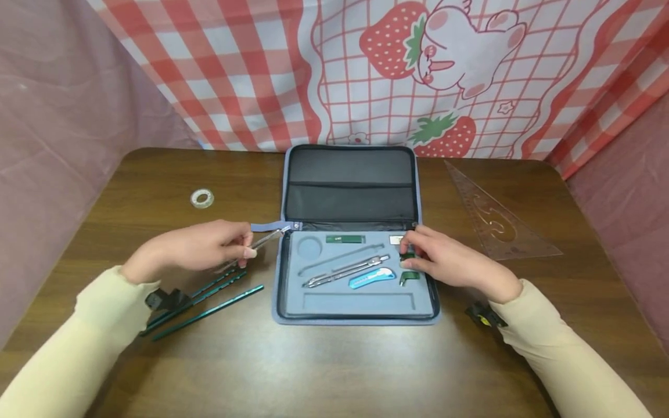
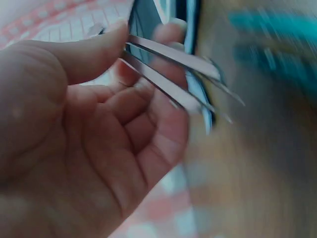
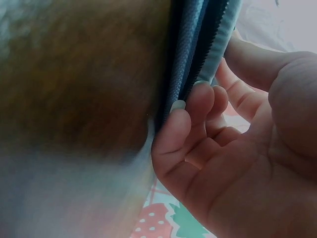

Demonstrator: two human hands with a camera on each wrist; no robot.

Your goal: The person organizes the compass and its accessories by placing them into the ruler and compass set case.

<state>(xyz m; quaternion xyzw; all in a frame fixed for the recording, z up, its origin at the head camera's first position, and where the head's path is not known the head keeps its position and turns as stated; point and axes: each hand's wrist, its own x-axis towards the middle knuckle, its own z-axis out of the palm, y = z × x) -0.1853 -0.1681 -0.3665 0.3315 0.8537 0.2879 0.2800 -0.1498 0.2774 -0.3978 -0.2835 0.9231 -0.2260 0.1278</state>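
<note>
My left hand point(image 1: 209, 247) grips silver two-legged dividers point(image 2: 168, 74), whose thin pointed tips stick out past the fingers in the left wrist view. Left of the open zip case point(image 1: 360, 319), this hand hovers over the table. Over the right part of the case's blue tray, my right hand point(image 1: 444, 258) pinches a small dark green piece point(image 1: 406, 256) between thumb and index finger. The other right fingers point(image 3: 173, 131) lie along the zipped edge. The tray holds a silver compass point(image 1: 347, 271), a blue cutter point(image 1: 372, 278), a green lead box point(image 1: 345, 238) and a green sharpener-like piece point(image 1: 410, 277).
Several teal pencils point(image 1: 209, 312) lie left of the case, under the left wrist. A tape roll point(image 1: 202, 198) sits farther back at left. At right lies a clear set square point(image 1: 502, 226). Behind the table hangs a checked strawberry cloth point(image 1: 251, 69).
</note>
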